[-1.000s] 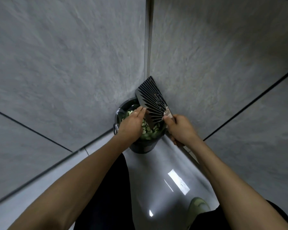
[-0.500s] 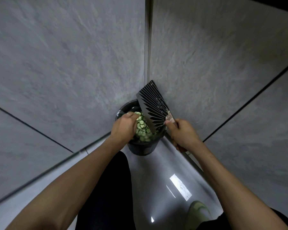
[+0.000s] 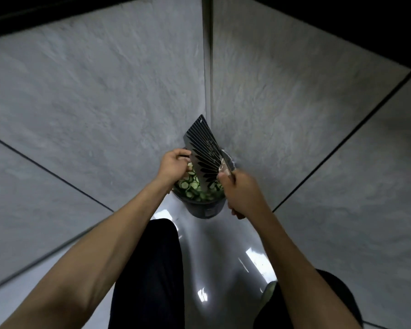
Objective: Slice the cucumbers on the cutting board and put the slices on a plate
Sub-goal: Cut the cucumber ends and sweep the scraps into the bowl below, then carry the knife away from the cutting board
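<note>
A dark bin [image 3: 203,206] stands in the floor's tiled corner, full of cucumber slices [image 3: 192,186]. Above it, the right hand [image 3: 241,195] grips a cleaver [image 3: 204,150]; the left hand [image 3: 173,165], fingers curled, touches the blade's edge.

A glossy grey floor [image 3: 214,262] carried a dark round bin [image 3: 203,208] set tight into the corner where two grey tiled walls met, filled with cucumber slices [image 3: 192,186].
</note>
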Motion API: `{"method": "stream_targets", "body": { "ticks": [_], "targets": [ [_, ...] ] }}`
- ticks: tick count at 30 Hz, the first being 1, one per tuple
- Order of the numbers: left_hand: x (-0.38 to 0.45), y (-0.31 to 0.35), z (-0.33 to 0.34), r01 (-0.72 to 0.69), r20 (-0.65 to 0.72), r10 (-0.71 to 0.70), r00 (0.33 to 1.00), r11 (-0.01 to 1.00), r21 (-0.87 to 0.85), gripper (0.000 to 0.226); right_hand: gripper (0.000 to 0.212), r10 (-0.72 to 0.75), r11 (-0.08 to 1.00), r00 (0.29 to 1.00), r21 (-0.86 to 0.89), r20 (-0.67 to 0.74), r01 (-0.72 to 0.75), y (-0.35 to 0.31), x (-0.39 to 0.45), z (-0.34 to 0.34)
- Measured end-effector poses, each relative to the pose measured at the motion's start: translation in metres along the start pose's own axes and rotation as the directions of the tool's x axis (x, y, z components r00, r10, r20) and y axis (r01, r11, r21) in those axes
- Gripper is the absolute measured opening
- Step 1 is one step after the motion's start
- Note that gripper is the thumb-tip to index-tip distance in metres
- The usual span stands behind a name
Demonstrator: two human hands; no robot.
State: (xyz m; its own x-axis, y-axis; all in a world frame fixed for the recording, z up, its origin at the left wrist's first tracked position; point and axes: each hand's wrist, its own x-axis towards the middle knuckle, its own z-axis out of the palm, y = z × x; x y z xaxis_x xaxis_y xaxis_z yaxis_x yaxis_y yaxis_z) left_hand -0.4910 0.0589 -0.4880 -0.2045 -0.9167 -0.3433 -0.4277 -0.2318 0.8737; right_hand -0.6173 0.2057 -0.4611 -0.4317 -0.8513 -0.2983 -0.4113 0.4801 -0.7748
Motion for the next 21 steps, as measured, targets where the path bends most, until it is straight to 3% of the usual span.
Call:
{"method": "stream_targets", "body": {
  "ticks": [6,12,17,21],
  "targets": [
    [-0.059,0.050,-0.043,0.123,0.008,-0.123,0.992,0.989,-0.079,0.021,0.051,0.166,0.966,0.973,0.174,0.157,-0.193,-0.038,-0.054,-0.043],
    [-0.163,0.121,-0.116,0.125,-0.003,-0.126,0.992,0.989,-0.078,0.020,0.043,0.316,0.852,0.900,0.327,0.300,-0.409,-0.108,-0.149,-0.091],
    [-0.252,0.190,-0.193,0.243,-0.035,-0.258,0.965,0.941,-0.237,0.021,0.036,0.312,0.827,0.894,0.371,0.321,-0.422,-0.212,-0.234,-0.125],
    [-0.307,0.241,-0.250,0.241,-0.071,-0.280,0.957,0.911,-0.333,0.016,0.035,0.279,0.825,0.895,0.389,0.348,-0.409,-0.296,-0.274,-0.141]
  ]
}}
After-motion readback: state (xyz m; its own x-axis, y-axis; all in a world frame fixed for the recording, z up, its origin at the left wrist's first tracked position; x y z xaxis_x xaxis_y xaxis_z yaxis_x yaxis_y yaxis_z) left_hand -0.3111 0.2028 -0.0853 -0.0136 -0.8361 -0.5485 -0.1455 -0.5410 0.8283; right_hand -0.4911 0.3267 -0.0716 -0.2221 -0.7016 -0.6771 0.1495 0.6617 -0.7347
